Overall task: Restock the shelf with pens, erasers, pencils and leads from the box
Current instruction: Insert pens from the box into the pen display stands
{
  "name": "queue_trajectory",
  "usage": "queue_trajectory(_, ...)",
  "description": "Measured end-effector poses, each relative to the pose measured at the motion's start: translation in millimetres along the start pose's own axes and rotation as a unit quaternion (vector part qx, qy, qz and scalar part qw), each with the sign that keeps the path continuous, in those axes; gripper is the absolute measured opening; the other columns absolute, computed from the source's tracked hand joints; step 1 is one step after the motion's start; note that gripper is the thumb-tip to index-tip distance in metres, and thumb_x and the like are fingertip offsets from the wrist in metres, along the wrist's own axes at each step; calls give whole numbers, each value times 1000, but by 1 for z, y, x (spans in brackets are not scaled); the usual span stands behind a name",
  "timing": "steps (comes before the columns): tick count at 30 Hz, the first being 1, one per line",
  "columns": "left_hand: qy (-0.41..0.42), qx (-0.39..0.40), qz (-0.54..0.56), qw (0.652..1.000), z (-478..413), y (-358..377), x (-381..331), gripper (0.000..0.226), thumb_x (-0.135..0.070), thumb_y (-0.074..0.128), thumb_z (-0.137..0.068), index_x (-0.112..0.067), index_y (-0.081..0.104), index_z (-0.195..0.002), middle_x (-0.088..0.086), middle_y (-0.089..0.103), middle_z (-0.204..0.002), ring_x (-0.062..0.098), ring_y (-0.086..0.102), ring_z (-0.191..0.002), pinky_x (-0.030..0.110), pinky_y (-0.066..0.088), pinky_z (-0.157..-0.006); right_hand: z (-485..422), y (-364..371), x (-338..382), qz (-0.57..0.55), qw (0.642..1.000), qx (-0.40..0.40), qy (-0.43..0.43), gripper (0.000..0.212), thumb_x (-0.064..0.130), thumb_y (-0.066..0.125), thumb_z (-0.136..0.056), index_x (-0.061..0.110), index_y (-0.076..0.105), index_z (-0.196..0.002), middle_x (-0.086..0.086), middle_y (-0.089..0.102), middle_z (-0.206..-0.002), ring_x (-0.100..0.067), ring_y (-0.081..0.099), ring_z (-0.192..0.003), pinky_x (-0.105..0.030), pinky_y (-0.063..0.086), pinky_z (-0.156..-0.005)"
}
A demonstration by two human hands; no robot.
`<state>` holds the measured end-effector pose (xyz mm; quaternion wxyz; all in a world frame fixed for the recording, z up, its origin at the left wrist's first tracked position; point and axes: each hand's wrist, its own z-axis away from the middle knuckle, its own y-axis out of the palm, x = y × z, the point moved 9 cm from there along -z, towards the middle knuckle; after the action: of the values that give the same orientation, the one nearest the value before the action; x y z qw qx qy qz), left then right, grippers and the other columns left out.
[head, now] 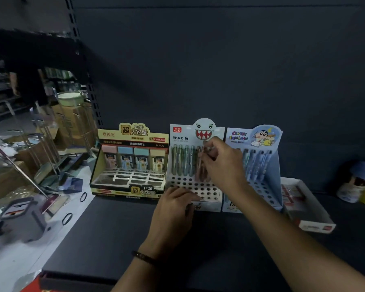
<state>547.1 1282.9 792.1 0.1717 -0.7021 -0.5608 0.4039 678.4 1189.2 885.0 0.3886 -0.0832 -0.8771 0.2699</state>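
1. head view: pink pencils (200,165), upright in the back row of the white rack (178,133), beside green ones.
2. right hand (221,165): fingertips pinched on the tops of the pink pencils.
3. left hand (175,209): fingers curled over the white rack's front edge, gripping it.
4. white rack: on the dark shelf (114,228), against the back panel.
5. lead box (133,135): touching the rack's left side, four cases in its back row.
6. blue rack (240,135): just right, pens upright.
7. tray (316,220): further right, red packs inside.
8. bottle (358,178): far right.
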Motion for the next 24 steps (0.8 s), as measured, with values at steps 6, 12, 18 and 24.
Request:
queue_trajectory(6, 21, -7, 6, 1000, 2, -2, -5, 33, 0, 79, -85, -23, 80, -109, -7, 75, -111, 15, 61, -102, 33, 55, -87, 7, 21, 7, 54, 995, 86, -11, 11, 17, 72, -101, 21, 66, -109, 12, 63, -77, 13, 63, -60, -2, 43, -53)
queue_trajectory(12, -5, 3, 34, 999, 2, -3, -4, 32, -4, 79, -83, -27, 79, -105, -11, 72, -108, 14, 60, -105, 36, 55, -90, 18, 5, 13, 97, 990, 96, 34, 40, 39, 69, -101, 32, 53, -137, 4, 69, -100, -13, 65, -86, -33, 60, -78)
queue_trajectory(18, 46, 31, 60, 997, 7, -5, -36, 23, -8, 76, -87, -27, 70, -100, -10, 67, -102, 20, 59, -99, 43, 51, -84, 85, -60, -5, 136, 988, -8, 65, 19, 42, 71, -97, 32, 65, -112, 9, 74, -81, -13, 71, -79, -39, 60, -72)
queue_trajectory(24, 176, 178, 167, 954, 39, 20, -162, 12, -31, 63, -99, -37, 64, -108, -17, 63, -105, 10, 62, -97, 34, 54, -80, 229, -172, -44, 194, 957, -87, 199, 9, 33, 76, -93, 28, 74, -100, 13, 75, -90, -5, 70, -84, -32, 58, -78)
